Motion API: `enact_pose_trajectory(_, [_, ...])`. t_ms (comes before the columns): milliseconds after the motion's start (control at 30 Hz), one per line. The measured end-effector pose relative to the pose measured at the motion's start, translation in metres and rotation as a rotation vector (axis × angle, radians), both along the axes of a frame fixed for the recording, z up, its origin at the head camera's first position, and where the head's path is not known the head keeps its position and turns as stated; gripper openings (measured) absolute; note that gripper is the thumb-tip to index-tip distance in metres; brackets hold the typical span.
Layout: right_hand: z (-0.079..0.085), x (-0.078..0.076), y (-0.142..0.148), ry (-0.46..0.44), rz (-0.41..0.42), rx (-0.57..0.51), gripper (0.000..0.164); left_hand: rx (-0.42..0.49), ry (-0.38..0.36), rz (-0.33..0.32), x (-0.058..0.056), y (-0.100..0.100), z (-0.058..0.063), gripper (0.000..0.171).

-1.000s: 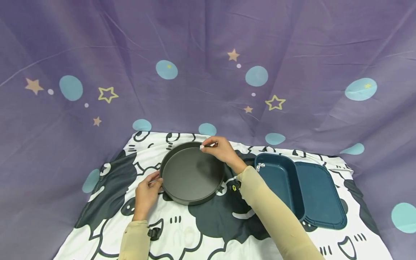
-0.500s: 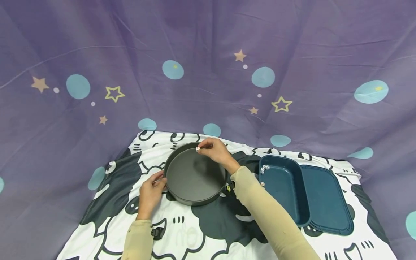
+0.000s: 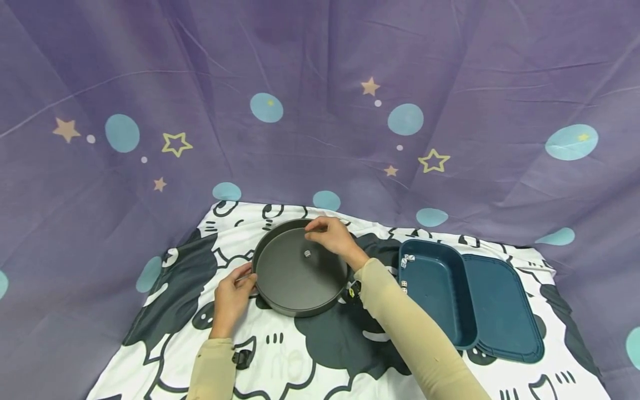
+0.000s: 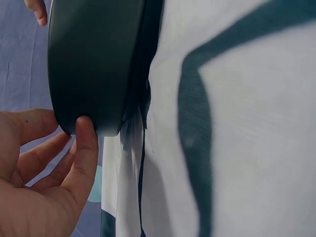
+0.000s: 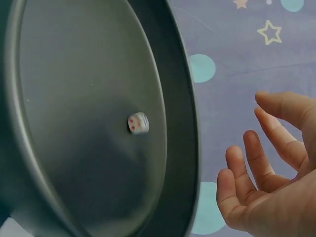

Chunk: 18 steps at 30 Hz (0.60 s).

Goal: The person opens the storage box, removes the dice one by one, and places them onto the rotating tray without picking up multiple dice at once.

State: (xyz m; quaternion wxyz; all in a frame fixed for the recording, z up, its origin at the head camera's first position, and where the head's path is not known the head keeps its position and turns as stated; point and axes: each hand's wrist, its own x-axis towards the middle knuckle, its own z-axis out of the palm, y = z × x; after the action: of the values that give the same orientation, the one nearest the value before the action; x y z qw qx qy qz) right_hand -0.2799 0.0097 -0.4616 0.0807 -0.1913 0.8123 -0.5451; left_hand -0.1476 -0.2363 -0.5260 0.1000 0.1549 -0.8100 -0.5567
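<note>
A round dark pan (image 3: 300,278) with a raised rim lies on the patterned cloth. The person's left hand (image 3: 232,300) touches its left side; in the left wrist view the fingertips rest on the pan's outer wall (image 4: 94,59) and edge. Over the far right part of the pan is the right hand (image 3: 330,236), its fingers loosely bent and holding nothing. A small white die (image 5: 138,123) with red dots shows slightly blurred within the pan, apart from the right hand's fingers (image 5: 252,143).
To the right stands a blue rectangular container (image 3: 470,311) with several dice (image 3: 404,263) along its left side. Its flat blue lid (image 3: 505,311) lies beside it. A purple curtain (image 3: 320,72) hangs behind the cloth (image 3: 280,355).
The right hand has moved slightly left and let go of the die, which it was pinching in both earlier frames. The die is now lower, over the pan's floor. The left hand stays put.
</note>
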Motion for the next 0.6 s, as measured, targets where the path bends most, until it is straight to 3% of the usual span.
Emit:
enact_pose_trajectory(267, [0.02, 0.005, 0.028, 0.05, -0.014, -0.071, 0.012, -0.001, -0.003, -0.005, 0.0, -0.001, 0.0, 0.037])
enact_pose_trajectory(600, [0.044, 0.016, 0.095, 0.081, -0.1, -0.077, 0.019, 0.006, 0.012, -0.001, 0.0, -0.001, -0.001, 0.037])
